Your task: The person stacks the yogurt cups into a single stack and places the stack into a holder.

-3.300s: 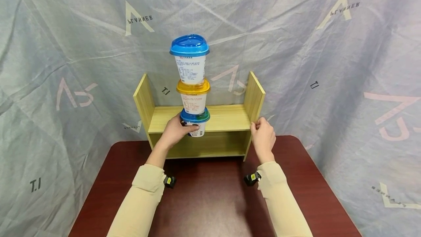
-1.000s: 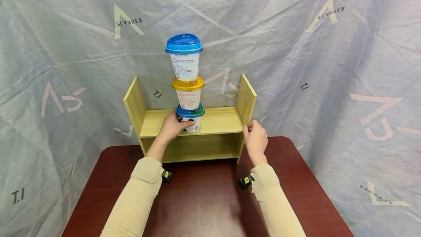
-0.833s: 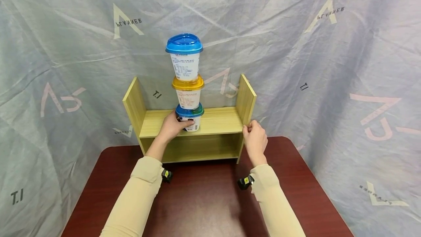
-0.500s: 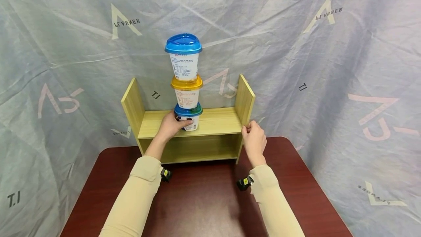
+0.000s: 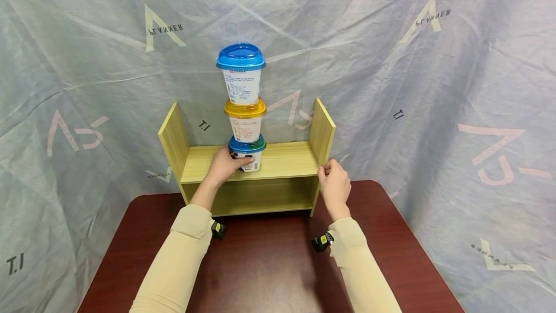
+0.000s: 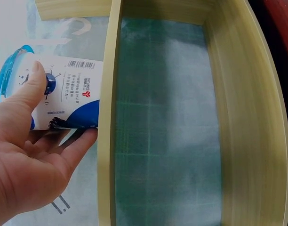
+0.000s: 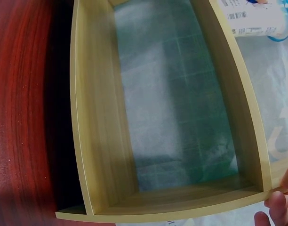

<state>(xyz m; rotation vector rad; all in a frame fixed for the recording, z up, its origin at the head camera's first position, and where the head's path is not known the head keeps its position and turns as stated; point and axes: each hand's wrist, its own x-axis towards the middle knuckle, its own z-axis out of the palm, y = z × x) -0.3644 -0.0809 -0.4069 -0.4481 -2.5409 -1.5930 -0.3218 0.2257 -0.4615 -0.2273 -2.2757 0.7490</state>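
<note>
Three lidded yogurt cups stand upright in a stack on the upper board of a wooden shelf [image 5: 288, 158]. The top cup [image 5: 242, 86] has a blue lid, the middle cup [image 5: 246, 129] a yellow one. My left hand [image 5: 222, 165] grips the bottom cup [image 5: 251, 165], which has a blue-green lid; the thumb lies across its front. In the left wrist view, this cup's base [image 6: 94, 80] meets the board. My right hand [image 5: 335, 182] pinches the front edge of the shelf's right side panel [image 5: 322, 132], fingers curled.
Below the upper board is an open lower compartment [image 5: 265, 194]. The shelf stands at the back of a dark red table [image 5: 269, 260]. Behind it hangs a grey printed cloth [image 5: 356, 71]. A small black camera sits on each wrist.
Since the oldest frame, the cup stack has moved back from overlapping the board's front edge onto the board. The head view has shifted slightly. Both hands keep their hold.
</note>
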